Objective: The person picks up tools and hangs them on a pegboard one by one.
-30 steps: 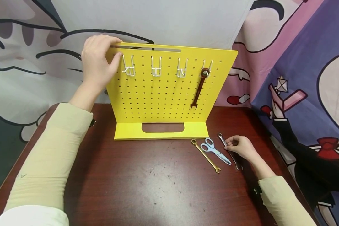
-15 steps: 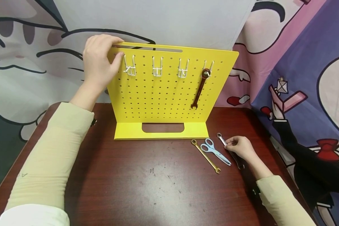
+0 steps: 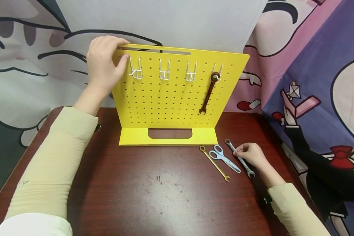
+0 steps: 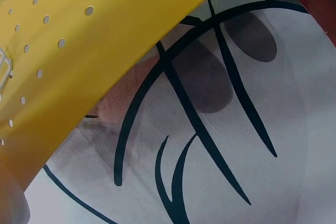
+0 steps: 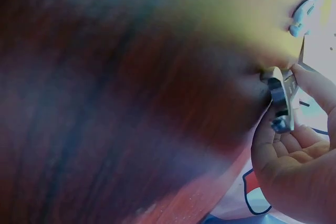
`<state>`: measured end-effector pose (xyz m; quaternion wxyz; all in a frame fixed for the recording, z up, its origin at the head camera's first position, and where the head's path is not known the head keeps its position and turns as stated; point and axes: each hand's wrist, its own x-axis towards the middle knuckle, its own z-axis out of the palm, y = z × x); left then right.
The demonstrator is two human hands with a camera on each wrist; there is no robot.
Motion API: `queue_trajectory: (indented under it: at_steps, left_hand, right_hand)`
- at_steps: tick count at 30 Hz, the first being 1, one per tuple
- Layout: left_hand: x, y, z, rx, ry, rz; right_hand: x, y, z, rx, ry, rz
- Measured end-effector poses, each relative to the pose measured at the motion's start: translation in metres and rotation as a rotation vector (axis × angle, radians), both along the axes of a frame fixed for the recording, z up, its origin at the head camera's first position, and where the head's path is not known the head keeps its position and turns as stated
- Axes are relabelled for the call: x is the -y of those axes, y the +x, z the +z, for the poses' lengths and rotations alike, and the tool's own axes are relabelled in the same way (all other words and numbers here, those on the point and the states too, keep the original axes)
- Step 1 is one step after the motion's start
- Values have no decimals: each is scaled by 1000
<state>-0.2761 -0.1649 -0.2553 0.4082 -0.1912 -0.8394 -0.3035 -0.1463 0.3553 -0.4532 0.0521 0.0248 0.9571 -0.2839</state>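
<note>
While left grip (image 3: pixel 106 62) holds pegboard (image 3: pixel 177 92), right grip (image 3: pixel 251 154) pinches silver wrench (image 3: pixel 242 161).

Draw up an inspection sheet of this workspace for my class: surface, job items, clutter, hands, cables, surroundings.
Surface: brown table, small dark marks.
Job items: yellow pegboard; silver wrench, blue scissors, gold wrench; dark wrench on the rightmost hook.
Clutter: nothing seen.
Hands: left hand grips the pegboard's upper left corner; right hand pinches the silver wrench.
Cables: nothing seen.
Surroundings: cartoon-printed cloth behind and at right.
</note>
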Motion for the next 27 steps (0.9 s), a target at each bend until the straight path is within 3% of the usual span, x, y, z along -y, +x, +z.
queue_trajectory:
  at_steps: [10, 21, 27]
  left_hand:
    - [0, 1, 1, -11, -2, -13]
    - [0, 1, 0, -16, 0, -20]
    - [0, 1, 0, -9, -1, -15]
  right_hand:
    - [9, 0, 13, -66, -3, -19]
    - [39, -5, 41, -116, -167, -78]
    - [62, -11, 52, -139, -213, -72]
